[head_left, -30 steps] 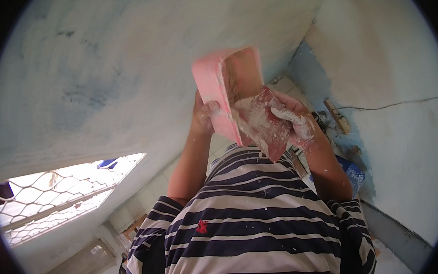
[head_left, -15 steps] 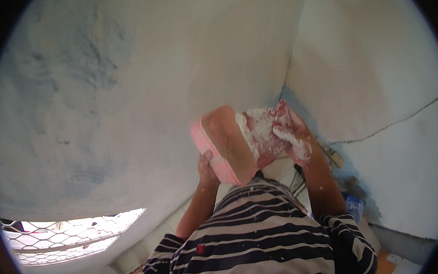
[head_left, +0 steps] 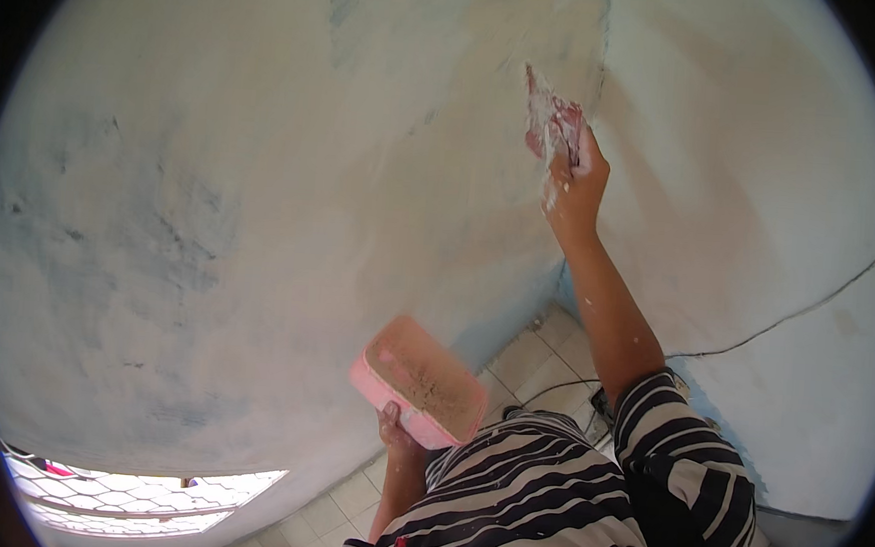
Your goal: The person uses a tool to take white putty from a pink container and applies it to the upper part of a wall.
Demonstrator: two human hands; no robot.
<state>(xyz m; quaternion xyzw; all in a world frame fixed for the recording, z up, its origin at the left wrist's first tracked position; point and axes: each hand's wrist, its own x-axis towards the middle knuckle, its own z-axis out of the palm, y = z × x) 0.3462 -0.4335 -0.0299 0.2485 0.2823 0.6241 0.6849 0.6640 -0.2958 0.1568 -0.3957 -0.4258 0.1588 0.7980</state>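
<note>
My left hand (head_left: 400, 434) grips the side of a pink plastic tub (head_left: 432, 432), held low in front of my striped shirt. Brownish residue with dark specks coats the inside of the tub. High up to the right, my right hand (head_left: 575, 190) is closed around a red putty spreader (head_left: 542, 109) smeared with white putty. The spreader is close against the wall (head_left: 445, 144) near the corner; whether its edge touches cannot be told. White putty also marks the fingers and wrist of my right hand.
Bluish patches (head_left: 184, 243) show through the wall coat on the left. A second wall (head_left: 721, 231) meets it at a corner, with a cable (head_left: 780, 330) running across. Below are floor tiles (head_left: 543, 355), another cable, and a window with a metal grille (head_left: 143, 496).
My right hand has lifted the spreader away from the tub, up to the wall by the corner. My left hand has lowered the tub.
</note>
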